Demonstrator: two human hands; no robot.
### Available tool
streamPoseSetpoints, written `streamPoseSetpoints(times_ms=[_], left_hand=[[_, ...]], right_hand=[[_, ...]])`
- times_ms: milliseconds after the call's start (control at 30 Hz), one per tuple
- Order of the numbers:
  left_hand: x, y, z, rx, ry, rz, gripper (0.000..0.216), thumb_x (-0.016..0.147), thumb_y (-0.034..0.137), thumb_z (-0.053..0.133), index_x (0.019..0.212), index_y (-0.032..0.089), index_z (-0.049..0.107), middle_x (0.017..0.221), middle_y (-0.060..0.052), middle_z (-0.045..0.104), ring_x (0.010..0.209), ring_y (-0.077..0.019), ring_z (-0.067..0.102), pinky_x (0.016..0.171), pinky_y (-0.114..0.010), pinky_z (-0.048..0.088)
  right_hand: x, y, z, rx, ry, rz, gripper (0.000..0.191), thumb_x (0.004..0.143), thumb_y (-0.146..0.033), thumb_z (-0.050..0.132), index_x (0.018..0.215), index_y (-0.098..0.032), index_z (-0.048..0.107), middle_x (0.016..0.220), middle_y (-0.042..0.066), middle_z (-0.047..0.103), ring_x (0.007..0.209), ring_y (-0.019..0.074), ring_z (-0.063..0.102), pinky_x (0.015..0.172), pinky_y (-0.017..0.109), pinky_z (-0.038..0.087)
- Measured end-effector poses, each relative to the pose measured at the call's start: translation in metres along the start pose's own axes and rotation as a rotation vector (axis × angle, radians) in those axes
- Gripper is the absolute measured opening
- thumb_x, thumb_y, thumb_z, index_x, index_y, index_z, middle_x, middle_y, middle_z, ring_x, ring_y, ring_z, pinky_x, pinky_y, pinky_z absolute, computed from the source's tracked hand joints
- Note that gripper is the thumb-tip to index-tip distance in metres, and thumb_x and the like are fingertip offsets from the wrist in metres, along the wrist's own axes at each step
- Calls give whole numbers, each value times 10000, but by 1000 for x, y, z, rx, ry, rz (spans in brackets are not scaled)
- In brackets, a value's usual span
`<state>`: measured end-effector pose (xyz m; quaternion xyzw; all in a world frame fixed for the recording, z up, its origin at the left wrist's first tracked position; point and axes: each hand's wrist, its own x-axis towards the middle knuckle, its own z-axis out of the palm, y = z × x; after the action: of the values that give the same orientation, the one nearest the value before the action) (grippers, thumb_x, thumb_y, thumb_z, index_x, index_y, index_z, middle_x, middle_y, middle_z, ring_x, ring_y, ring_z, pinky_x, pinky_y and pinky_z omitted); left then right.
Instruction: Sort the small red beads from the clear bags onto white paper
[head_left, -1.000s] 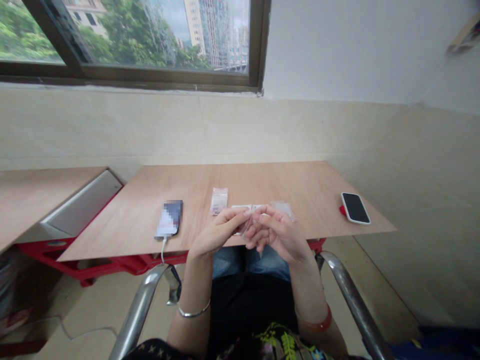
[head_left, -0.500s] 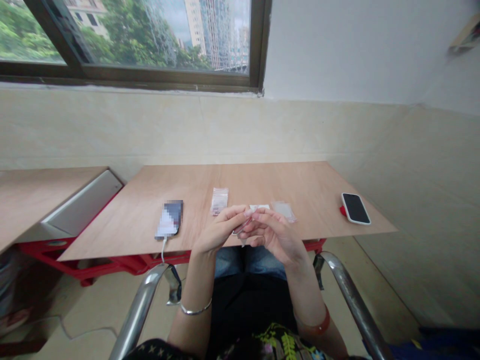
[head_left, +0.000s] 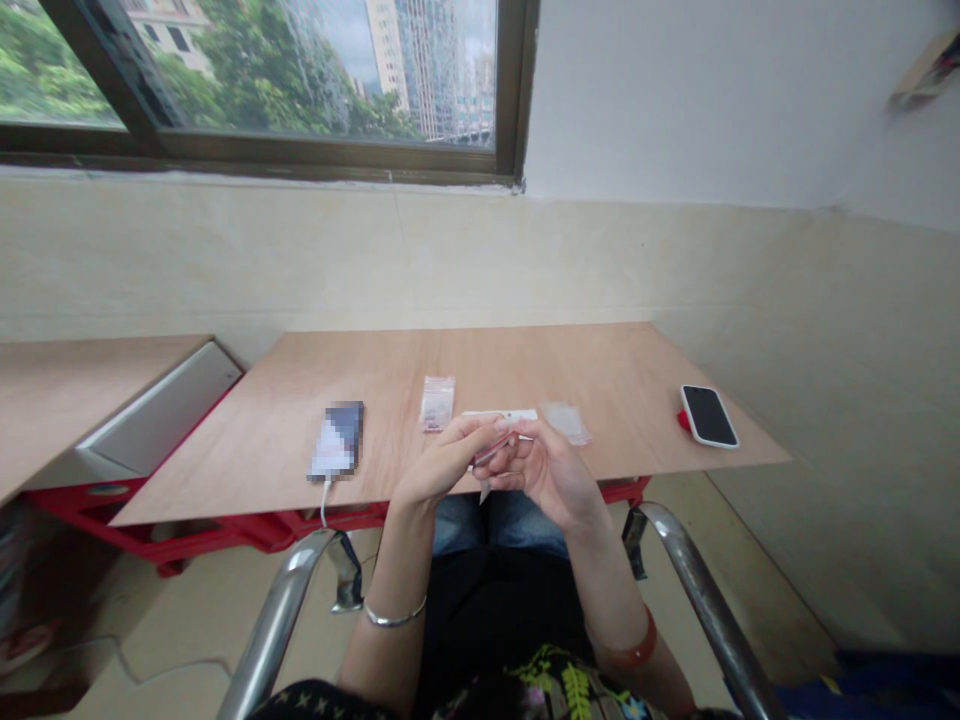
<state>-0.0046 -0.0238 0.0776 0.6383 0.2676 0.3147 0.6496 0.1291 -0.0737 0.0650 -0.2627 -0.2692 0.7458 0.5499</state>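
Observation:
My left hand point(head_left: 444, 462) and my right hand point(head_left: 551, 470) meet over the near edge of a wooden table point(head_left: 465, 375). Between their fingertips they pinch a small thin clear packet point(head_left: 491, 452); what is in it is too small to tell. Just beyond my fingers lies a white strip point(head_left: 504, 414) on the table. A small clear bag with a reddish print point(head_left: 437, 403) lies to its left and another clear bag point(head_left: 566, 421) to its right.
A phone on a white charging cable point(head_left: 337, 440) lies at the left of the table. A white-cased phone point(head_left: 708, 415) lies near the right edge. Metal chair arms point(head_left: 679, 575) flank my lap. A second table point(head_left: 90, 385) stands at the left, below a window.
My hands have drawn slightly closer together and a little farther over the table edge. My right fingers have uncurled around the packet. Nothing on the table has moved.

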Motion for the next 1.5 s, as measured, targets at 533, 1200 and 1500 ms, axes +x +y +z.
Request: streamPoseSetpoints(times_ms=[533, 1200, 1500], left_hand=[[11, -14, -4, -330, 155, -221, 178, 702, 294, 631, 657, 144, 547, 527, 46, 505, 424, -29, 423, 373, -137, 255], [9, -13, -6, -245, 152, -56, 312, 727, 397, 673, 642, 158, 492, 454, 64, 440, 382, -25, 360, 369, -137, 237], [7, -17, -7, -132, 119, 22, 286, 772, 360, 632, 632, 145, 505, 517, 46, 457, 439, -33, 371, 417, -153, 265]], right_hand=[[6, 6, 5, 188, 137, 7, 177, 839, -177, 492, 682, -135, 562, 712, 103, 722, 745, 194, 725, 668, 236, 587], [9, 10, 2, 152, 111, -93, 177, 854, -230, 524, 705, -154, 580, 688, 72, 721, 717, 197, 725, 662, 267, 586], [7, 9, 0, 56, 44, -78, 240, 828, -361, 625, 733, -141, 604, 690, 60, 712, 695, 205, 719, 657, 296, 593]])
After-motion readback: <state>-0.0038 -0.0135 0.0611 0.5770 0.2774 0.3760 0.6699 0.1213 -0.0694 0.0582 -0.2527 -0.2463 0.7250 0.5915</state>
